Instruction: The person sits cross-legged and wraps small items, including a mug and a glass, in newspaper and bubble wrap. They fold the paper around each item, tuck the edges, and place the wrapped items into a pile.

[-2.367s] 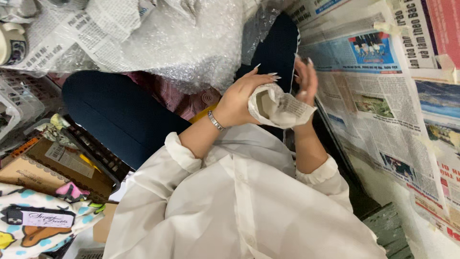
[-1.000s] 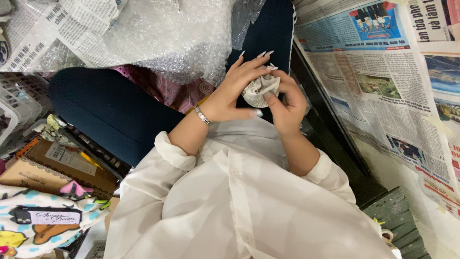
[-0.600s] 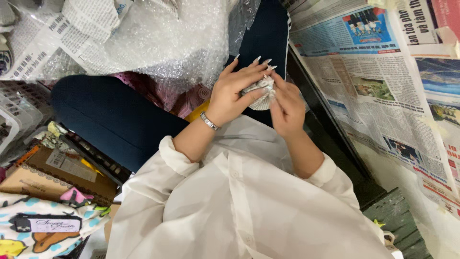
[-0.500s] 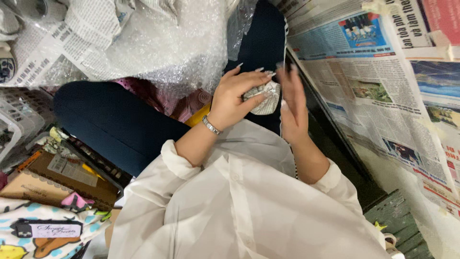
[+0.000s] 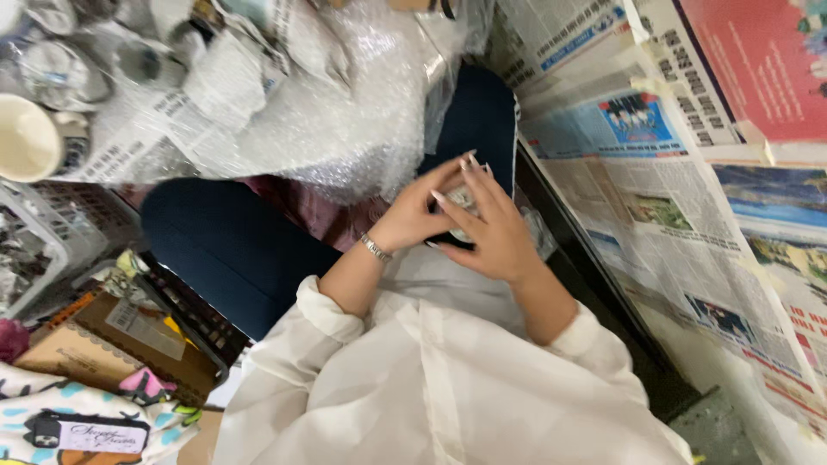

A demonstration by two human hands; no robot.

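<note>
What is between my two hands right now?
In the head view, a small bundle wrapped in crumpled newspaper sits between the left hand and the right hand, mostly hidden; both hands press against it above the lap.

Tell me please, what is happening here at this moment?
A seated person in a white shirt holds a small bundle wrapped in newspaper between both hands over the lap. The left hand, with a bracelet at the wrist, cups it from one side, and the right hand covers most of it, so what is inside cannot be seen. A sheet of bubble wrap with crumpled newspaper lies just beyond the knees. Newspaper pages cover the surface on the right.
</note>
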